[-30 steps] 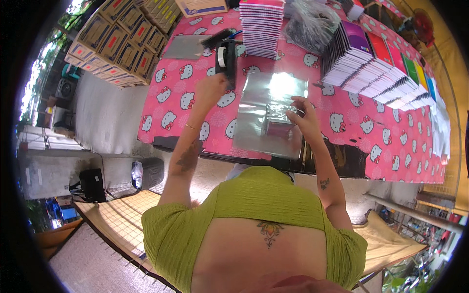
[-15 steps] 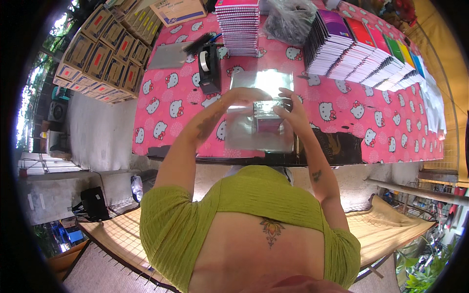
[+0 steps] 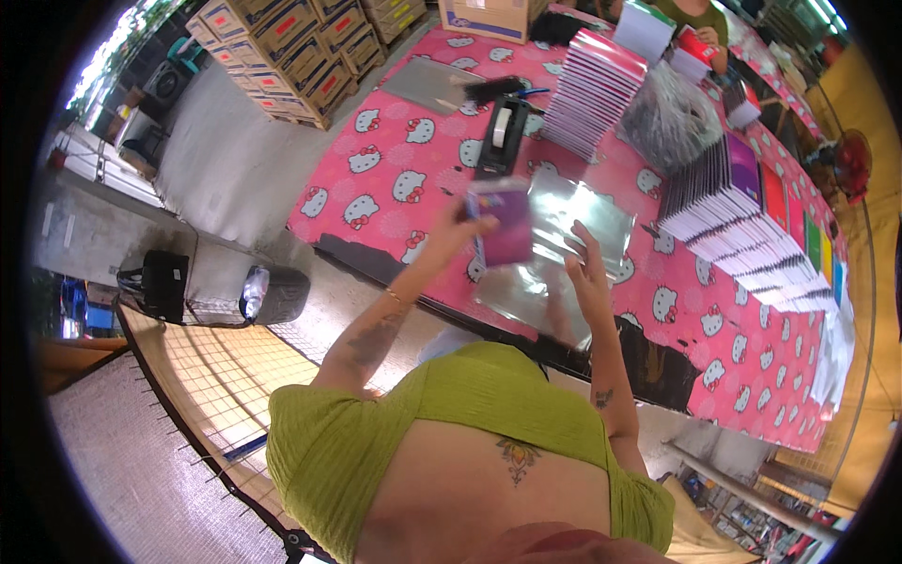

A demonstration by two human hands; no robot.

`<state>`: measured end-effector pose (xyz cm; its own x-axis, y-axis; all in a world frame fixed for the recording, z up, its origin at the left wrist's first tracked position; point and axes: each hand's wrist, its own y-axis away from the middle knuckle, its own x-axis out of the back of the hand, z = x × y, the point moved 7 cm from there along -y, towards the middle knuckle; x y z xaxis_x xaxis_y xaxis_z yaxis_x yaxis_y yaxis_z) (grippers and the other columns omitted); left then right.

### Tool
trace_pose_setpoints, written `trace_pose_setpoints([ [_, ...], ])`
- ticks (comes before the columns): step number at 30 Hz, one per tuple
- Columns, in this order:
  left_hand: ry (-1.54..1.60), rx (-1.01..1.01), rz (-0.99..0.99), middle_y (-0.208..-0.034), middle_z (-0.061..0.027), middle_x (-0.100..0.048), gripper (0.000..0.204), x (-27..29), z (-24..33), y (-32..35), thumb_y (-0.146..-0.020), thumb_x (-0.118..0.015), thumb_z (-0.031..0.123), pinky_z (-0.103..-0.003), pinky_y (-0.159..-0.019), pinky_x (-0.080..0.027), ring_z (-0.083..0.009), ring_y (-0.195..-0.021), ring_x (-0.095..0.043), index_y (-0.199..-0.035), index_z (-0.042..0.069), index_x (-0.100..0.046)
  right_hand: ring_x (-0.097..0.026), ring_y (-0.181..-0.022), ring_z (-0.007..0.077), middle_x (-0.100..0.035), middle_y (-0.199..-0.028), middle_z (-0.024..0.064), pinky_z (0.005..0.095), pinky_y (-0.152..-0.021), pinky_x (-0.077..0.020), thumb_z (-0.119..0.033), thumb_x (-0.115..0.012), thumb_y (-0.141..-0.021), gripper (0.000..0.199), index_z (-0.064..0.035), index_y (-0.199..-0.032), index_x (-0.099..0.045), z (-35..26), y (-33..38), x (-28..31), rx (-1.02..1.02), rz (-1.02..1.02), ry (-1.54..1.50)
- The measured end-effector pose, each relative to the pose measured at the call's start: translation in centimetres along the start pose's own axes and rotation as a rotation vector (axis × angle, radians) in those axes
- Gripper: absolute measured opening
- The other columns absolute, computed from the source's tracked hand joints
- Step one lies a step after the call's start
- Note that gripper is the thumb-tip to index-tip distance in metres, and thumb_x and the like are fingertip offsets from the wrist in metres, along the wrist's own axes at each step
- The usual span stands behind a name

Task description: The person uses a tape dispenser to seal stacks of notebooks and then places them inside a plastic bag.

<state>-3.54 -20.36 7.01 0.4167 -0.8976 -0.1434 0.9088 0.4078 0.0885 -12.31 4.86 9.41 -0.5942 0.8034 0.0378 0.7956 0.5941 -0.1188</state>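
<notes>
My left hand [image 3: 455,233] grips a small purple notebook [image 3: 507,224] by its left edge, thumb across the cover. The notebook is held slightly raised and is a little blurred. Shiny clear plastic sheets [image 3: 601,226] lie on the table just right of it, with glare on them. Over these sheets is my right hand [image 3: 588,273], fingers apart and nothing seen between them; its fingertips look to touch the plastic. A black tape dispenser [image 3: 499,141] stands beyond the notebook.
A tall notebook stack [image 3: 592,94], a grey plastic bag [image 3: 669,117] and rows of coloured spiral notebooks [image 3: 752,226] stand at the back and right. A grey sheet [image 3: 427,85] and black brush [image 3: 493,89] lie far left. Cartons [image 3: 291,56] rise beyond. Another person's hand [image 3: 719,58] is near a red notebook.
The view has turned, so the table now slants. My left hand has lifted the purple notebook and brought it left of the plastic sheets. My right hand stays at the sheets.
</notes>
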Motion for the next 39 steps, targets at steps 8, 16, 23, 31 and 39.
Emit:
trace_pose_setpoints([
  [8,-0.464,0.121,0.67,-0.091,-0.0107,-0.066,0.05,22.3,-0.9,-11.0,-0.081,-0.078,0.036,-0.033,-0.052,-0.055,-0.019,-0.068,-0.066,-0.111,-0.001,-0.061,-0.057,-0.106,0.0176,-0.057,-0.119,0.0052,0.0306,-0.088,-0.0478,-0.018,-0.064,-0.093,0.037,-0.0071,-0.128,-0.056,7.1,3.5,-0.8,-0.174,0.236,0.086],
  [16,-0.068,0.08,0.737,-0.085,-0.0135,-0.069,0.046,28.9,-5.3,-19.5,-0.084,-0.073,0.039,-0.036,-0.049,-0.051,-0.0213,-0.064,-0.065,-0.1,-0.003,-0.066,-0.06,-0.096,0.0151,-0.062,-0.108,0.006,0.0278,-0.084,-0.0477,-0.017,-0.064,-0.093,0.028,-0.0019,-0.117,-0.06,6.2,5.9,-2.5,-0.197,0.331,0.115],
  [23,-0.431,-0.096,0.679,-0.086,-0.0163,-0.065,0.034,17.0,-8.0,-4.8,-0.082,-0.069,0.013,-0.038,-0.066,-0.052,-0.021,-0.073,-0.066,-0.11,-0.003,-0.061,-0.055,-0.068,0.0075,-0.061,-0.071,0.0016,0.0219,-0.062,-0.0419,-0.022,-0.058,-0.099,0.026,0.0,-0.088,-0.067,7.9,5.4,-6.6,-0.363,0.203,0.07],
  [31,-0.654,-0.238,1.065,-0.102,-0.0153,-0.061,0.031,27.7,0.8,14.3,-0.086,-0.066,0.012,-0.031,-0.07,-0.053,-0.0188,-0.08,-0.066,-0.114,0.0,-0.064,-0.057,-0.086,0.0107,-0.063,-0.093,0.0056,0.0246,-0.078,-0.0458,-0.017,-0.054,-0.101,0.022,0.0012,-0.107,-0.065,3.9,-3.9,-22.4,-0.004,-0.415,0.006],
  [39,-0.338,-0.142,1.462,-0.089,-0.0083,-0.067,0.025,48.7,0.9,29.6,-0.09,-0.064,0.017,-0.028,-0.068,-0.05,-0.015,-0.077,-0.064,-0.109,0.001,-0.068,-0.057,-0.088,0.0085,-0.064,-0.097,0.0018,0.0235,-0.08,-0.0461,-0.017,-0.058,-0.099,0.022,-0.0008,-0.113,-0.064,3.2,-6.1,-49.0,0.015,-0.924,-0.102],
])
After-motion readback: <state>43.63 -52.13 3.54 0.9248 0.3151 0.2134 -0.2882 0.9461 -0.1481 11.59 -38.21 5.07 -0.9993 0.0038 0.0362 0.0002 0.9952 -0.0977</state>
